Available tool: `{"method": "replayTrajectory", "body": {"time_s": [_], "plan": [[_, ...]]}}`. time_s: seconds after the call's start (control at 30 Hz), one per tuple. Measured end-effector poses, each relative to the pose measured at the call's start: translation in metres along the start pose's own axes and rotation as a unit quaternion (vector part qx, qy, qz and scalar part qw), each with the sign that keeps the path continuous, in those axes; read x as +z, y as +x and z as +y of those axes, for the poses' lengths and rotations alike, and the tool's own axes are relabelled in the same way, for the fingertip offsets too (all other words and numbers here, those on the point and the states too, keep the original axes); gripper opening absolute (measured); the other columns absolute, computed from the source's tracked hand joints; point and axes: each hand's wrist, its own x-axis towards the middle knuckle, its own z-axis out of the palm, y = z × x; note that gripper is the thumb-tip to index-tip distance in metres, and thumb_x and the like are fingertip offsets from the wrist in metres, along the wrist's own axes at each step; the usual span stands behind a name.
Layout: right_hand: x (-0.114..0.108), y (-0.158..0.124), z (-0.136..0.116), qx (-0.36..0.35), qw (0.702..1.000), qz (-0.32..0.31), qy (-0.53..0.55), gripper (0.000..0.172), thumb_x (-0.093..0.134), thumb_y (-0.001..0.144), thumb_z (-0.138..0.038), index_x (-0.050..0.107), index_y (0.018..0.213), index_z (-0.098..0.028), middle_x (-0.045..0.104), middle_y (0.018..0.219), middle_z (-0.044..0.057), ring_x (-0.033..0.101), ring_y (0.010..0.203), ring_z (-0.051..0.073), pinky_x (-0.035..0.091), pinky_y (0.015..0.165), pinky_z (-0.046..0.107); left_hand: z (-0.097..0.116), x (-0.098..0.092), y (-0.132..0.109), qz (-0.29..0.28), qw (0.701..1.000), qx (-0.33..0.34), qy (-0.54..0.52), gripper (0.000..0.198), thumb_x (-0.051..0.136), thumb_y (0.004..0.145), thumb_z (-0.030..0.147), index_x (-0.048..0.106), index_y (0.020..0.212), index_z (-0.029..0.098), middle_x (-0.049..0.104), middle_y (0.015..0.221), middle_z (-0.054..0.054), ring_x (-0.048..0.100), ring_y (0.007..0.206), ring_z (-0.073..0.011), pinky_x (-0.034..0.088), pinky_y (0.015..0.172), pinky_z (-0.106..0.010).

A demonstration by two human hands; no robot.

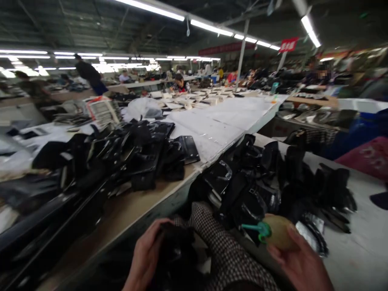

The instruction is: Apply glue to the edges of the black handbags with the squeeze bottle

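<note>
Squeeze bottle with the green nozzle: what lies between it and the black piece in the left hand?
In the head view, dark-and-light checked cloth lies between the squeeze bottle and the black piece in the left hand.

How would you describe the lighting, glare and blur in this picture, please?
Head view throughout: tube lights glare white beneath a dim roof; the leaning person at left looks blurred; the black item in the left hand loses detail in shadow.
</note>
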Motion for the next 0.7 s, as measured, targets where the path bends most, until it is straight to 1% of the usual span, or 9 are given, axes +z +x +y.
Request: {"method": "replayTrajectory", "body": {"time_s": [0.03,0.13,0.2,0.23,0.37,0.5,0.6,0.7], "plan": [[-0.003,0.0,-0.001,-0.001,1.0,0.005,-0.027,0.054,0.086,0.068,-0.041,0.068,0.117,-0.024,0.073,0.099,0.005,0.059,0.065,0.016,0.049,0.044,0.024,-0.003,-0.004,0.0,-0.005,1.0,-0.015,-0.001,0.034,0.046,0.093,0.041,0.072,0.097,0.019,0.072,0.1,-0.008,0.068,0.095,-0.0257,0.056,0.09,-0.035],[-0.011,0.003,-0.002,0.024,0.994,-0.023,-0.109,0.063,0.083,0.07,-0.041,0.062,0.127,-0.028,0.07,0.105,0.005,0.061,0.079,0.022,0.051,0.049,0.027,-0.004,-0.012,-0.002,0.023,0.999,-0.035,-0.01,0.028,0.049,0.091,0.034,0.071,0.097,0.017,0.072,0.101,-0.008,0.067,0.097,-0.0246,0.053,0.09,-0.033],[-0.017,0.003,-0.002,0.033,0.986,-0.043,-0.159,0.067,0.082,0.071,-0.043,0.057,0.132,-0.03,0.069,0.107,0.006,0.061,0.083,0.023,0.051,0.052,0.028,0.0,-0.013,-0.004,0.037,0.998,-0.041,-0.02,0.027,0.05,0.091,0.032,0.071,0.097,0.017,0.072,0.102,-0.007,0.066,0.098,-0.0239,0.051,0.089,-0.032],[-0.02,0.003,-0.002,0.031,0.98,-0.053,-0.188,0.069,0.082,0.071,-0.044,0.056,0.134,-0.03,0.068,0.107,0.006,0.06,0.082,0.022,0.05,0.052,0.027,0.001,-0.013,-0.006,0.042,0.998,-0.042,-0.025,0.026,0.05,0.091,0.031,0.071,0.097,0.017,0.071,0.102,-0.006,0.066,0.098,-0.0237,0.05,0.089,-0.031],[-0.024,0.003,-0.005,0.014,0.95,-0.073,-0.302,0.074,0.085,0.066,-0.047,0.057,0.131,-0.026,0.067,0.102,0.007,0.057,0.074,0.019,0.048,0.05,0.025,0.008,-0.005,-0.014,0.061,0.997,-0.035,-0.025,0.024,0.052,0.091,0.03,0.071,0.096,0.016,0.071,0.101,-0.005,0.065,0.096,-0.0223,0.048,0.088,-0.029],[-0.022,0.002,-0.008,0.024,0.931,-0.079,-0.356,0.074,0.084,0.067,-0.052,0.057,0.131,-0.027,0.068,0.108,0.007,0.058,0.083,0.021,0.05,0.056,0.025,0.02,0.004,-0.024,0.065,0.997,-0.028,-0.022,0.022,0.053,0.091,0.027,0.071,0.094,0.017,0.07,0.098,-0.004,0.065,0.093,-0.0202,0.049,0.087,-0.027],[-0.022,0.001,-0.007,0.035,0.922,-0.085,-0.377,0.072,0.081,0.071,-0.054,0.055,0.131,-0.026,0.068,0.104,0.006,0.057,0.083,0.02,0.048,0.056,0.023,0.034,0.01,-0.041,0.071,0.997,-0.03,-0.013,0.02,0.052,0.092,0.022,0.072,0.097,0.018,0.07,0.101,-0.002,0.065,0.096,-0.0182,0.049,0.089,-0.024],[-0.028,0.005,-0.003,0.042,0.917,-0.079,-0.389,0.071,0.08,0.071,-0.056,0.054,0.131,-0.026,0.068,0.103,0.006,0.058,0.084,0.021,0.049,0.059,0.023,0.045,0.021,-0.067,0.08,0.996,-0.029,0.002,0.02,0.052,0.095,0.018,0.071,0.1,0.021,0.07,0.106,-0.001,0.066,0.099,-0.015,0.049,0.091,-0.02]]}}
